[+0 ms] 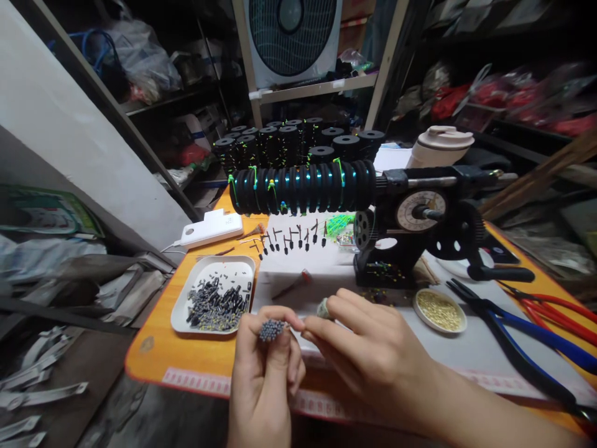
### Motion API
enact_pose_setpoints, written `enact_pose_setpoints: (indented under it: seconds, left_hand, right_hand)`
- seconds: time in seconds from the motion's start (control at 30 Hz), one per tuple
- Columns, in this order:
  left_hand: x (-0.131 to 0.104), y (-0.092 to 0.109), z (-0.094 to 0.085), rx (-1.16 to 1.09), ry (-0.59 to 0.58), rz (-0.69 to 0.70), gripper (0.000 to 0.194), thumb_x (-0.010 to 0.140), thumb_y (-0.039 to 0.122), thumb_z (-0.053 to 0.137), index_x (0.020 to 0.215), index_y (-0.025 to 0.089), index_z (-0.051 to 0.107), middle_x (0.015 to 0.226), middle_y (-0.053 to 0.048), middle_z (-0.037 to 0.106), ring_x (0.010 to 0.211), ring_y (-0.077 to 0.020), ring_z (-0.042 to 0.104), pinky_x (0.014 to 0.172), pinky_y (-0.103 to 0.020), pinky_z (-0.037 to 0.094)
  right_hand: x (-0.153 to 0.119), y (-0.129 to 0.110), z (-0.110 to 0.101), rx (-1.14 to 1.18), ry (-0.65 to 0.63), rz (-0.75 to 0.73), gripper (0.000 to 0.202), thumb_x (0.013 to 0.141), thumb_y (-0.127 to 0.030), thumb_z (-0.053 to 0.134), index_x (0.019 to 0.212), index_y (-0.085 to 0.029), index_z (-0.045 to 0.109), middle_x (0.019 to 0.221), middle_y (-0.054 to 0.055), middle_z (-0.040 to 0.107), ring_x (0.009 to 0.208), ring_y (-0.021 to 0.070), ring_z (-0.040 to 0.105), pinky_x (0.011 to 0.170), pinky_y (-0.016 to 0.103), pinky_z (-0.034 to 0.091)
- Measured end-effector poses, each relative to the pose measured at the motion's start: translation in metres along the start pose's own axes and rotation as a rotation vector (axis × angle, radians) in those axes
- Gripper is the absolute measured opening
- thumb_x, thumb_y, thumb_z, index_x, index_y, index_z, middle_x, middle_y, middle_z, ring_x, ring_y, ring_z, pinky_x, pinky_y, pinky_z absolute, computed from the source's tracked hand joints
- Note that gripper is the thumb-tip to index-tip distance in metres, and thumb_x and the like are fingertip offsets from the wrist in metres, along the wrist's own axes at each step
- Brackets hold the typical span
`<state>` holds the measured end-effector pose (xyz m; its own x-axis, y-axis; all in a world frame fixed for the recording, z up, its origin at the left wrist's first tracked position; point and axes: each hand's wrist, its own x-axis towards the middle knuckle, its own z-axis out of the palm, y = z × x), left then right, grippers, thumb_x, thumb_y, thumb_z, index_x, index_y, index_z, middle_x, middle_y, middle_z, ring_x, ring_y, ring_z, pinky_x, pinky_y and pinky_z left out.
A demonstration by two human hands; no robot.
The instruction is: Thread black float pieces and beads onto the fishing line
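Observation:
My left hand (pixel 265 373) is closed around a tight bundle of small dark grey, round-ended pieces (pixel 271 330), whose kind I cannot make out. Close beside it, my right hand (pixel 364 342) has its thumb and forefinger pinched together, almost touching the left fingertips; what lies in the pinch is too small to tell. A pale greenish lump (pixel 323 308) shows behind the right fingers. Left of the hands, a white tray (pixel 180 314) holds many small black and grey pieces. Beyond them stands a black hand-cranked winder (pixel 392 249) carrying a ribbed black spool (pixel 303 188) wound with blue line.
A small dish of gold bits (pixel 439 311), blue-handled pliers (pixel 508 336) and red-handled pliers (pixel 559 311) lie at the right. Black spools (pixel 289 140) and a lidded cup (pixel 441 146) stand behind. Several small black parts (pixel 291 239) and a white power strip (pixel 212 228) sit farther back.

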<state>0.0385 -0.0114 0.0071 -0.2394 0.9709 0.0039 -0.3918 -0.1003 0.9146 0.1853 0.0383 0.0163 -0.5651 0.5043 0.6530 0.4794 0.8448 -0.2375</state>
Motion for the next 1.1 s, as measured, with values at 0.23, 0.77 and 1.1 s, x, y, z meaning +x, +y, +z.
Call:
enact_pose_setpoints:
  seconds: [0.23, 0.77, 1.1]
  left_hand:
    - [0.004, 0.0, 0.003, -0.07, -0.079, -0.084, 0.011, 0.094, 0.034, 0.066, 0.087, 0.025, 0.063, 0.059, 0.004, 0.06, 0.049, -0.0106, 0.053, 0.045, -0.018, 0.047]
    - [0.006, -0.007, -0.003, -0.192, 0.006, -0.075, 0.017, 0.094, 0.028, 0.067, 0.081, 0.022, 0.058, 0.065, 0.006, 0.053, 0.05, -0.0067, 0.046, 0.046, -0.015, 0.043]
    - [0.005, -0.018, -0.009, -0.217, -0.005, -0.118, 0.023, 0.094, 0.029, 0.067, 0.08, 0.021, 0.05, 0.066, 0.005, 0.047, 0.053, -0.0074, 0.038, 0.048, -0.017, 0.038]
  right_hand:
    - [0.001, 0.0, -0.001, -0.197, -0.026, -0.123, 0.036, 0.102, -0.011, 0.039, 0.082, -0.011, 0.068, 0.069, 0.006, 0.054, 0.064, 0.0196, 0.043, 0.052, 0.032, 0.027]
    - [-0.002, 0.003, 0.003, -0.137, -0.005, -0.034, 0.023, 0.1, -0.009, 0.045, 0.104, -0.007, 0.068, 0.077, 0.007, 0.057, 0.069, 0.0206, 0.046, 0.054, 0.032, 0.033]
    - [0.003, -0.007, -0.004, 0.125, -0.101, 0.063, 0.014, 0.092, -0.008, 0.042, 0.094, -0.012, 0.056, 0.08, 0.007, 0.055, 0.073, 0.0214, 0.049, 0.059, 0.032, 0.041]
